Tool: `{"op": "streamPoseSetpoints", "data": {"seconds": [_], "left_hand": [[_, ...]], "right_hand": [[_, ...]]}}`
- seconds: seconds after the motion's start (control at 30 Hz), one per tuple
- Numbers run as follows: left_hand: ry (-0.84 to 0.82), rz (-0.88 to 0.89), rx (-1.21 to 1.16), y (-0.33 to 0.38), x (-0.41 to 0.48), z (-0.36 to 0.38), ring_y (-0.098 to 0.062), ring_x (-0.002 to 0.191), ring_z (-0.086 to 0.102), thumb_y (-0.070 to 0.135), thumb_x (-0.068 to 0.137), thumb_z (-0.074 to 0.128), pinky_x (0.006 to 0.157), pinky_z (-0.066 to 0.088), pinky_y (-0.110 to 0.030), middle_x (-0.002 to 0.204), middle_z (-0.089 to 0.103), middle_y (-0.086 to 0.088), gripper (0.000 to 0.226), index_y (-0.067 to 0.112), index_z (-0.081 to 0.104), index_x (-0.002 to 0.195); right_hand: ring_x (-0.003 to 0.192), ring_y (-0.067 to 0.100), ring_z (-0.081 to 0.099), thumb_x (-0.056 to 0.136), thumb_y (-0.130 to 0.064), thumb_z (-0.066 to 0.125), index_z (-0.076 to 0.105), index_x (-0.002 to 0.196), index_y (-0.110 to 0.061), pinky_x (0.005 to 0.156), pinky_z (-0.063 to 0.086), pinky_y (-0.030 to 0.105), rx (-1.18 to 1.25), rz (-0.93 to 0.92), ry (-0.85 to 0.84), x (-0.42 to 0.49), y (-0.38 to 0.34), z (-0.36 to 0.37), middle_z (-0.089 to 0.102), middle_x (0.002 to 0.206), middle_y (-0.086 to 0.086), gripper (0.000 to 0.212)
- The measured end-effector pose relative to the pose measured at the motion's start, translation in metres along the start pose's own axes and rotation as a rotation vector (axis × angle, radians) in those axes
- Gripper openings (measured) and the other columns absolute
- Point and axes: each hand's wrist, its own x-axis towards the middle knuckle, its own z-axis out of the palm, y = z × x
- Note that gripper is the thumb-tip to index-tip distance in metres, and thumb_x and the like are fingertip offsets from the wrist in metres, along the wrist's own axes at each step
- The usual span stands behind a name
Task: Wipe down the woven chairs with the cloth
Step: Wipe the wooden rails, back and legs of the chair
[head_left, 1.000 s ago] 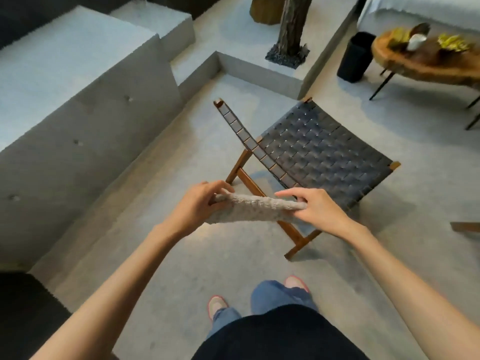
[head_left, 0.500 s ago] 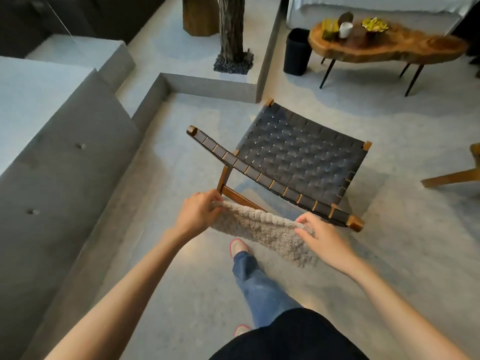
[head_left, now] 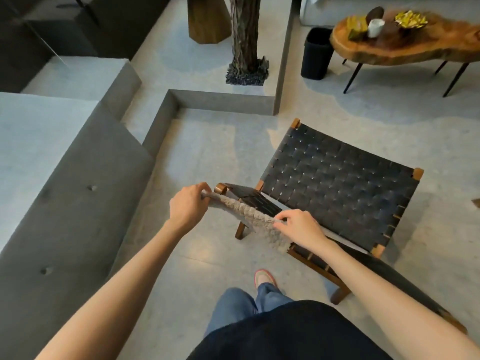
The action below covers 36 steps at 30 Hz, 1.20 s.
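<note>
From the head camera, my left hand (head_left: 188, 203) grips one end of the shaggy grey cloth (head_left: 249, 216) and my right hand (head_left: 298, 228) pinches the other. I judge they pull it taut to give a broad wiping face. It spans the backrest's top edge of the black woven chair (head_left: 337, 188), at one o'clock from my shoe (head_left: 265, 278). I can't tell whether it touches.

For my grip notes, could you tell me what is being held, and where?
The cloth, stretched between both hands: left hand grips one end, right hand pinches the other.
</note>
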Motion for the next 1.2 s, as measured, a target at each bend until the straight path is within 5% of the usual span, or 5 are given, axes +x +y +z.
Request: {"op": "streamPoseSetpoints", "data": {"seconds": [0.2,0.43,0.6,0.83,1.2], "left_hand": [[-0.136,0.054,-0.131,-0.020,0.068,0.025,-0.032,0.098,0.056,0.016,0.090,0.050,0.070,0.040,-0.033,0.107,0.061,-0.011,0.020,0.016,0.055,0.109],[-0.493,0.391,-0.331,-0.036,0.099,0.073,-0.030,0.138,0.029,0.024,0.090,0.063,0.113,0.025,-0.034,0.150,0.029,-0.014,0.067,0.015,0.030,0.147],[-0.559,0.406,-0.461,-0.037,0.100,0.095,-0.028,0.144,0.015,0.024,0.098,0.047,0.117,0.015,-0.029,0.159,0.005,-0.006,0.071,0.016,0.001,0.151],[-0.152,0.775,0.173,-0.035,0.093,0.109,-0.036,0.138,-0.027,0.005,0.097,0.037,0.116,-0.011,-0.049,0.158,-0.011,-0.008,0.074,0.014,-0.017,0.146],[-0.188,0.922,0.428,-0.010,0.076,0.112,-0.029,0.140,-0.024,0.035,0.103,0.024,0.112,-0.020,-0.045,0.158,-0.012,-0.008,0.068,0.017,-0.031,0.139]], "right_hand": [[0.065,0.005,0.062,0.097,-0.024,0.054,0.065,0.107,-0.017,0.056,0.047,0.019,0.130,0.239,0.128,0.062,-0.024,0.019,0.067,0.076,-0.006,0.018],[0.116,0.022,0.058,0.093,-0.033,0.059,0.021,0.148,-0.032,0.088,0.051,0.036,0.044,0.233,0.098,0.073,-0.032,0.070,0.049,0.141,0.003,0.067],[0.147,0.024,0.012,0.097,-0.042,0.047,-0.003,0.150,-0.043,0.118,0.012,0.039,-0.243,0.180,0.051,0.072,-0.042,0.103,0.008,0.161,0.001,0.072],[0.124,0.024,0.040,0.100,-0.041,0.040,0.003,0.152,-0.036,0.103,0.034,0.036,-0.474,0.168,0.202,0.064,-0.044,0.108,0.042,0.136,0.004,0.064],[0.082,0.022,0.051,0.082,-0.038,0.071,0.039,0.144,-0.031,0.067,0.047,0.031,-0.544,0.111,0.308,0.039,-0.012,0.096,0.050,0.098,0.010,0.069]]}}
